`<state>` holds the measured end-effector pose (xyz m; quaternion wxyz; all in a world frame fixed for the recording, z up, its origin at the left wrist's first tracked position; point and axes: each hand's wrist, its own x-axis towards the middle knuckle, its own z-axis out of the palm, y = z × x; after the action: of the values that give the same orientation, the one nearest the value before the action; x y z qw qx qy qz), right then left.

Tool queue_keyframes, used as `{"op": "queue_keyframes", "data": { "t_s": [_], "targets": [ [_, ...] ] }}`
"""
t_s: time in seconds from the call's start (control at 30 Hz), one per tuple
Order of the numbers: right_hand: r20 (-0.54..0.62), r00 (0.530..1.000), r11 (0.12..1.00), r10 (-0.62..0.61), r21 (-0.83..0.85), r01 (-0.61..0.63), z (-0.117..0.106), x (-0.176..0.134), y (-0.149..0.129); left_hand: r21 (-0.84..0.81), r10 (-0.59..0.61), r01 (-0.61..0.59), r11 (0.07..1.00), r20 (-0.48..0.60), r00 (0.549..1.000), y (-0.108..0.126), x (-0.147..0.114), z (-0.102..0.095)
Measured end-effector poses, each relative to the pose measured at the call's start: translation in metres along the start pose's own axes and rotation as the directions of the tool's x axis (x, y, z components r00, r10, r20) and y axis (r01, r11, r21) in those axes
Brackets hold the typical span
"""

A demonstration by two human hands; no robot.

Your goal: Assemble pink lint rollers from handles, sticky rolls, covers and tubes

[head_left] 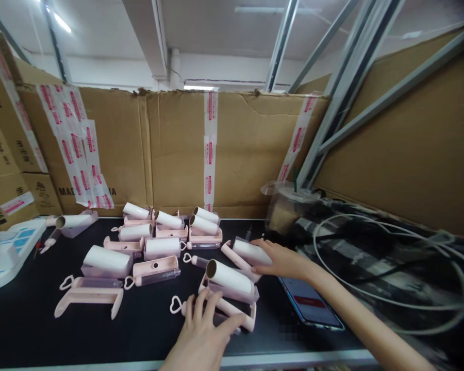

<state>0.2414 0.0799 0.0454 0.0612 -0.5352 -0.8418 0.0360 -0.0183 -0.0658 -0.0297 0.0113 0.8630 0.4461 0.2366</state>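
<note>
My left hand [201, 327] is closed over a handle with a pink heart-shaped loop [176, 304] and a clear purple tube; its fingers curve down beside a pink U-shaped holder [234, 312]. Just beyond them, a white paper roll [230, 278] with an open brown core lies on a translucent purple case [251, 294]. My right hand [280, 260] is closed around another white roll [249, 251], its thumb by a pink holder [237, 263]. The fingertips of that hand are partly hidden behind the roll.
Several similar sets of rolls [106, 258], holders [88, 298] and handles spread over the black tabletop [139, 335]. A phone [313, 304] lies right, below a lidded plastic cup [288, 211] and looped white cable [332, 291]. A white power strip [13, 252] sits left; a cardboard wall [178, 149] stands behind.
</note>
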Motion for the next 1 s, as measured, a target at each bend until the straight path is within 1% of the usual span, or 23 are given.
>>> {"op": "queue_keyframes", "data": {
  "t_s": [0.1, 0.27, 0.37, 0.5, 0.63, 0.7, 0.77, 0.83, 0.87, 0.9, 0.93, 0.97, 1.0],
  "targets": [
    [0.011, 0.998, 0.997, 0.066, -0.050, -0.066, 0.003, 0.006, 0.002, -0.013, 0.053, -0.052, 0.999, 0.062, 0.997, -0.005, 0.006, -0.002],
    [0.035, 0.994, 0.993, 0.100, -0.068, -0.097, 0.010, 0.040, 0.010, -0.002, 0.044, -0.044, 0.999, 0.049, 0.998, -0.010, 0.021, -0.004],
    [0.054, 0.997, 0.997, 0.062, -0.056, -0.059, 0.011, 0.063, 0.017, -0.004, 0.034, -0.034, 0.999, 0.064, 0.997, -0.014, 0.030, -0.005],
    [0.044, 0.998, 0.999, -0.037, -0.021, 0.038, 0.008, 0.086, 0.025, 0.011, 0.036, -0.037, 0.999, 0.085, 0.996, -0.022, 0.044, -0.004],
    [0.005, 0.994, 0.994, -0.107, -0.003, 0.107, 0.003, 0.094, 0.032, 0.037, 0.059, -0.060, 0.997, 0.033, 0.998, -0.030, 0.060, 0.005],
    [-0.051, 0.991, 0.993, -0.121, -0.009, 0.121, -0.003, 0.091, 0.030, 0.045, 0.059, -0.060, 0.997, 0.013, 0.998, -0.032, 0.066, 0.009],
    [-0.129, 0.983, 0.991, -0.134, -0.015, 0.133, -0.012, 0.081, 0.018, 0.045, 0.074, -0.075, 0.996, 0.012, 0.997, -0.032, 0.068, 0.007],
    [-0.221, 0.959, 0.984, -0.175, -0.013, 0.177, -0.026, 0.063, -0.007, 0.051, 0.124, -0.125, 0.991, 0.014, 0.992, -0.032, 0.065, -0.001],
    [-0.273, 0.940, 0.977, -0.207, -0.013, 0.212, -0.034, 0.051, -0.023, 0.057, 0.156, -0.156, 0.986, 0.013, 0.988, -0.032, 0.061, -0.007],
    [-0.367, 0.886, 0.953, -0.284, -0.007, 0.302, -0.041, 0.035, -0.041, 0.067, 0.181, -0.181, 0.981, 0.009, 0.983, -0.033, 0.056, -0.014],
    [-0.430, 0.831, 0.922, -0.352, -0.004, 0.388, -0.047, 0.017, -0.059, 0.077, 0.193, -0.193, 0.978, 0.003, 0.981, -0.034, 0.048, -0.022],
    [-0.458, 0.791, 0.890, -0.406, -0.002, 0.456, -0.050, -0.003, -0.075, 0.091, 0.172, -0.171, 0.981, -0.009, 0.985, -0.037, 0.040, -0.031],
    [-0.468, 0.763, 0.865, -0.446, -0.005, 0.503, -0.050, -0.025, -0.089, 0.105, 0.120, -0.116, 0.988, -0.027, 0.992, -0.040, 0.030, -0.039]
  ]
}}
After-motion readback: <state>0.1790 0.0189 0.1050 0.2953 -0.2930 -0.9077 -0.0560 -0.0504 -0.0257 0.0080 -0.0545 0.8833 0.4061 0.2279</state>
